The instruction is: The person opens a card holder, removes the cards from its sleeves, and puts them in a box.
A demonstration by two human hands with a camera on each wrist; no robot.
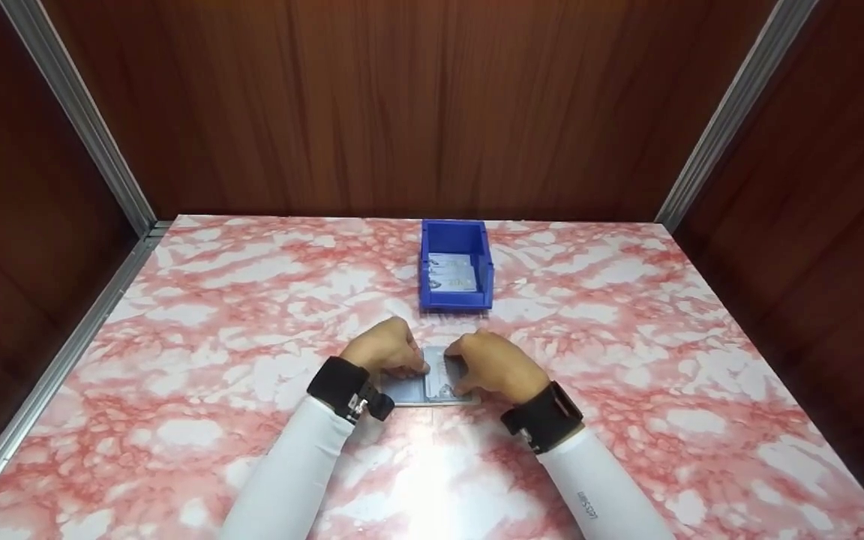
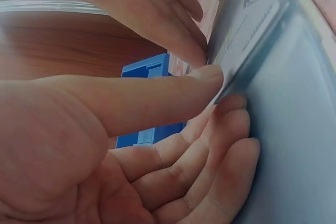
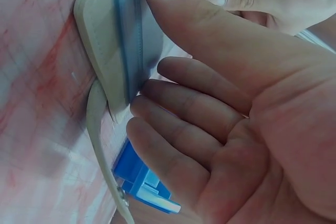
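Note:
A small card holder (image 1: 402,390) lies open in front of the body, with clear plastic sleeves and a cream cover (image 3: 97,24). On its right page is a pale printed card (image 1: 438,379), with small lettering visible in the left wrist view. My left hand (image 1: 387,349) pinches the sleeve edge near the middle fold, thumb on top, other fingers curled against the page. Over the right page, my right hand (image 1: 499,367) rests its thumb on the sleeve, its fingers loosely bent along the holder's edge. That hand covers part of the card.
Beyond the hands stands a blue bin (image 1: 456,301) holding several similar cards (image 1: 451,274). A cream strap (image 3: 94,124) with a metal snap extends from the holder toward the bin. Wood-look panels (image 1: 432,112) enclose the back and sides of the red-and-white marbled table (image 1: 214,337).

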